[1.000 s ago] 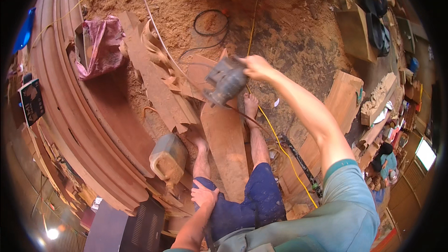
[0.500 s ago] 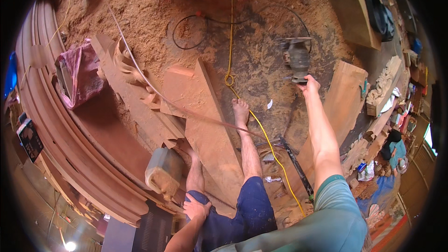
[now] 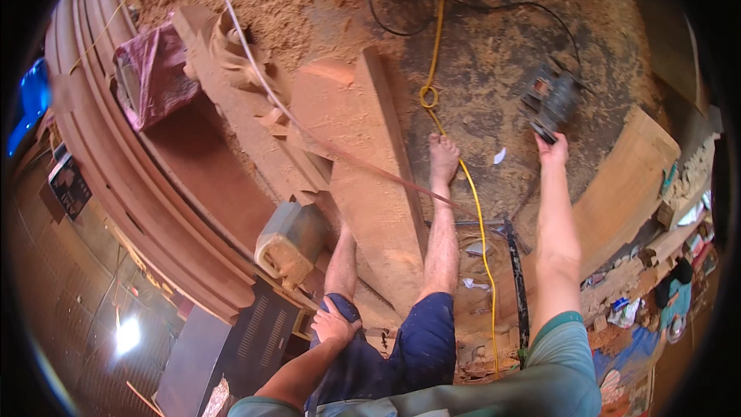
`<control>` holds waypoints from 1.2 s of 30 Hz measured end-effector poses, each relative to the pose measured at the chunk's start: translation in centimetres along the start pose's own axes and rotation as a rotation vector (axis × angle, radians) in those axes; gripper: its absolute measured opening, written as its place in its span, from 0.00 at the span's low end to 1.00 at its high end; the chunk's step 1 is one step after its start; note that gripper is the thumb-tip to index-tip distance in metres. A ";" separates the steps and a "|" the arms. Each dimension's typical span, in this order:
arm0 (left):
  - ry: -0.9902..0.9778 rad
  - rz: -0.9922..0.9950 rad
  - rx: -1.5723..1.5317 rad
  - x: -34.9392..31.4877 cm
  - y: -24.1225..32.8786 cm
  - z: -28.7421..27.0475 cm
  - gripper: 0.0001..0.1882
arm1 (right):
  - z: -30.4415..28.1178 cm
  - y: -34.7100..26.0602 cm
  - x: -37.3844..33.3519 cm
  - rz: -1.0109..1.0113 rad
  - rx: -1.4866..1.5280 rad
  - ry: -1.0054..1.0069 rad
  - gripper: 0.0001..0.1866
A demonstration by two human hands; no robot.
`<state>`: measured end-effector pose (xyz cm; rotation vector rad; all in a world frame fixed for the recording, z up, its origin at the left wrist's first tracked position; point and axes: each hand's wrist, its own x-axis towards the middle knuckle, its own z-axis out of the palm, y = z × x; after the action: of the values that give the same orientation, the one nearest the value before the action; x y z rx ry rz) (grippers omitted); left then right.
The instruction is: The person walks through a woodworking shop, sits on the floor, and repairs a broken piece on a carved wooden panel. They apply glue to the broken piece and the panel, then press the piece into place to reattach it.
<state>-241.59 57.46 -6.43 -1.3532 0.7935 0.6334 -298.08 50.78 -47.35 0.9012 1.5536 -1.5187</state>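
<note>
My right arm stretches forward, and my right hand (image 3: 551,150) is closed on the near end of a dark grey corded power tool (image 3: 557,100). The tool is just above or on the dusty floor; its exact kind is unclear. A black cord (image 3: 532,5) runs from its far end and loops across the floor. My left hand (image 3: 335,326) lies on my left knee, fingers spread, holding nothing. Between my legs, a thick tapered wooden board (image 3: 363,154) reaches forward under a thin hose (image 3: 309,139).
A carved wooden piece (image 3: 231,54) and long moulded rails (image 3: 108,147) lie to the left, near a sawdust-coated plastic jug (image 3: 289,243). A yellow cord (image 3: 472,208) passes my right foot. Another board (image 3: 629,185) and a black bar (image 3: 515,278) are to the right.
The view has shifted, so the scene sits farther left and the boards higher. In my right hand the power tool has turned and tilted. My left hand stays on the knee.
</note>
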 end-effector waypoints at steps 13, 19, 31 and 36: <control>0.000 0.020 -0.227 1.0 -1.4 5.0 0.65 | 10.7 11.8 -22.8 -0.994 -1.418 -0.199 0.12; 0.004 0.063 -0.304 1.4 -3.5 5.9 0.65 | 18.7 29.8 -37.0 -1.097 -1.875 -1.016 0.18; 0.138 0.142 -0.574 3.1 -6.6 6.9 0.62 | 22.9 8.7 -25.7 -1.318 -1.688 0.170 0.17; 0.230 0.159 -0.635 3.0 -10.0 4.7 0.62 | 16.8 5.1 -34.6 -1.136 -1.841 -0.203 0.23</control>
<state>-231.26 60.68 -2.64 -1.9797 0.9324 0.9134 -277.01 35.15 -18.71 -1.2594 2.3870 -0.0761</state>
